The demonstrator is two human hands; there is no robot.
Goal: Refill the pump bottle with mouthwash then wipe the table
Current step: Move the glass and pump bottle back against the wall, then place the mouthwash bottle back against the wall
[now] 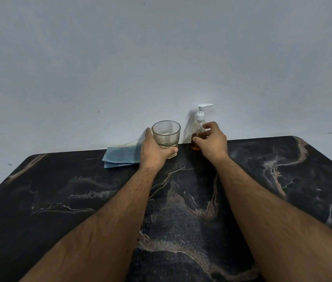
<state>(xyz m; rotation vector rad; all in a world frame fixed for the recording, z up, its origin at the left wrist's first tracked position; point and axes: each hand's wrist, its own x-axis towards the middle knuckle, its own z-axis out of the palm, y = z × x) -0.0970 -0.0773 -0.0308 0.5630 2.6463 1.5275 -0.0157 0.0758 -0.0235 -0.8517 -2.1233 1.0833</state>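
Pump bottle (198, 137) placement is at the back edge of the dark marbled counter (283, 180), close to the wall, with a white pump head on top and a small amount of amber liquid at the bottom. A clear drinking glass (166, 135) stands just beside it on the left, holding a shallow layer of pale liquid, judged to be the mouthwash. A folded blue cloth (120, 156) lies flat on the counter, left of the glass.

The glass is grasped low on its wall by the left hand (155, 149), thumb across the front. The right hand (211, 139) is curled about the bottle's body; whether a firm grasp has been made cannot be told with certainty.

The bottle is judged light, smooth, narrow-based and easily tipped; it is best held around the mid-body while the collar is unscrewed. The glass is judged rigid, breakable and slippery if wet; a full wrap around its lower wall is advised during pouring.
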